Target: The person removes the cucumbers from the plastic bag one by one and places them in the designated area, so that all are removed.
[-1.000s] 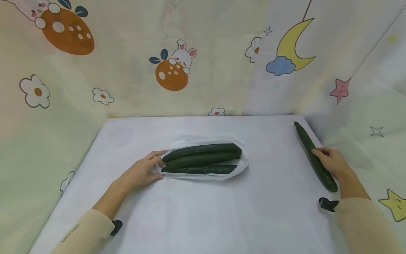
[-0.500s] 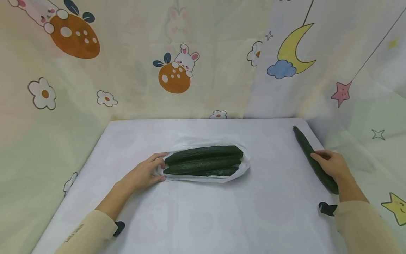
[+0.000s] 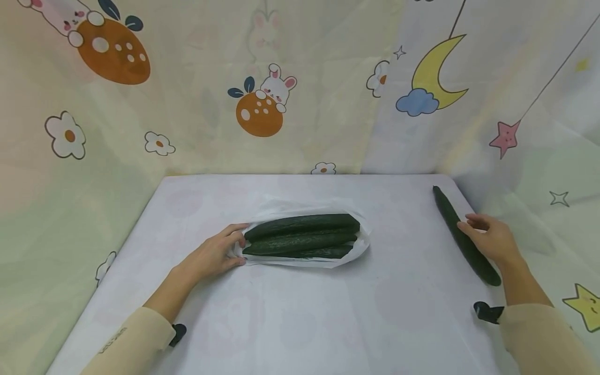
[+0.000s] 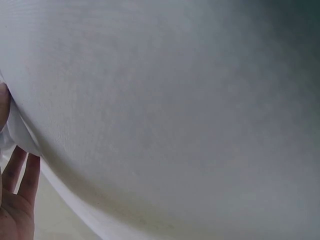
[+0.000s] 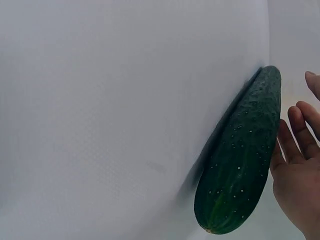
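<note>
A white plastic bag lies in the middle of the table in the head view, with three dark green cucumbers inside its open mouth. My left hand holds the bag's left end between thumb and fingers; in the left wrist view its fingers meet the white film at the edge. Slanting along the table's right side is a single cucumber. Beside it is my right hand, fingers loose and thumb apart; in the right wrist view, that cucumber is not gripped.
The white-covered table ends at a patterned cloth backdrop, which also hangs on both sides. The lone cucumber lies close to the table's right edge. Dark straps show by both cuffs.
My right hand has loosened from the single cucumber, its fingers lifting off a little. The lowest cucumber in the bag now lies closer against the others. The left hand stays at the bag.
</note>
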A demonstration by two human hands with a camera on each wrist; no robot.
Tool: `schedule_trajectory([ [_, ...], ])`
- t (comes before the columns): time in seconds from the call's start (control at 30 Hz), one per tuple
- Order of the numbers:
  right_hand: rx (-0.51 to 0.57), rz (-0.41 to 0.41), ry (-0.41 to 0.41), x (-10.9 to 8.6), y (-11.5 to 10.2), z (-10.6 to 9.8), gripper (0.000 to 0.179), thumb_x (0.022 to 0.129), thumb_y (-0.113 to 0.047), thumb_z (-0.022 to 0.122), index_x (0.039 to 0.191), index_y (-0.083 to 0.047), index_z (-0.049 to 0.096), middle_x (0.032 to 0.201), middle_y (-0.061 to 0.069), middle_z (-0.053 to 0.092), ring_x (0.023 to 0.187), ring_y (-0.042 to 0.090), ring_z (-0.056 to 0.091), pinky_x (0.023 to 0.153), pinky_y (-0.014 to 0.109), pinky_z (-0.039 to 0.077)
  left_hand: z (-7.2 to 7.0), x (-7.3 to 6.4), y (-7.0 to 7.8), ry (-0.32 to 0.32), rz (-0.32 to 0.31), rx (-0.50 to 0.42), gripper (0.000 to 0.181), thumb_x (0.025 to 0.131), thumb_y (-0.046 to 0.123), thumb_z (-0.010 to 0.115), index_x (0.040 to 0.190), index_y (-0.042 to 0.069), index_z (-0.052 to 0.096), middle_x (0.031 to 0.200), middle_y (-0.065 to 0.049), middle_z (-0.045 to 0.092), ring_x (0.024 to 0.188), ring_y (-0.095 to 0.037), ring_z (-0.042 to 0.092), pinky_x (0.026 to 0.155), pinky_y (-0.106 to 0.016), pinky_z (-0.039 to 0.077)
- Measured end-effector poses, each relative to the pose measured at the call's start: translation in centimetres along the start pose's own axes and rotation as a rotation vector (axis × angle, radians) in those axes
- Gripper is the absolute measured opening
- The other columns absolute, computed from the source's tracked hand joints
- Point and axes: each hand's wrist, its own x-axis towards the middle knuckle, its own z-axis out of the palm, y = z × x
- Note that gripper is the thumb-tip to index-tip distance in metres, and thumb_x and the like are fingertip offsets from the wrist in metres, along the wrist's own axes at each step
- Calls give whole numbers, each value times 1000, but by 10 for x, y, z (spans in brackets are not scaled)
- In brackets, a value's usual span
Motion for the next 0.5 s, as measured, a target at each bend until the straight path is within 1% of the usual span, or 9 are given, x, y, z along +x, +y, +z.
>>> schedule_trajectory([
  [0.1,37,-3,-13,-1,-6,2,68,102,-47,60,144,5,49,139,34,54,128,53,47,75,24,42,0,0,0,-2,-1,1,32,87,27,85,104,26,59,162,0,40,113,-23,65,85,-40,51],
  [0.17,68,-4,-34,-2,-10,2,69,101,-46,62,146,5,47,140,35,52,129,53,45,72,16,39,0,1,0,-3,4,-5,32,87,27,85,104,26,59,161,-1,40,112,-22,65,85,-41,51],
  [0.23,82,-5,-55,-3,-13,2,70,101,-44,62,148,5,44,142,35,50,129,53,43,70,13,38,0,1,0,-4,10,-9,32,86,27,85,104,26,59,161,-1,40,111,-21,65,85,-40,51],
  [0.37,57,-46,-51,-3,-19,0,70,101,-43,63,150,4,43,141,34,50,129,52,45,72,12,38,0,2,1,-7,8,-10,32,86,28,86,104,25,59,161,0,41,112,-21,66,87,-41,52],
  [0.5,38,-82,-20,-2,-29,0,67,100,-43,65,147,2,47,138,32,54,126,52,50,74,10,40,-1,1,1,-9,0,0,31,86,27,86,104,25,59,161,-2,40,112,-23,66,86,-42,52],
])
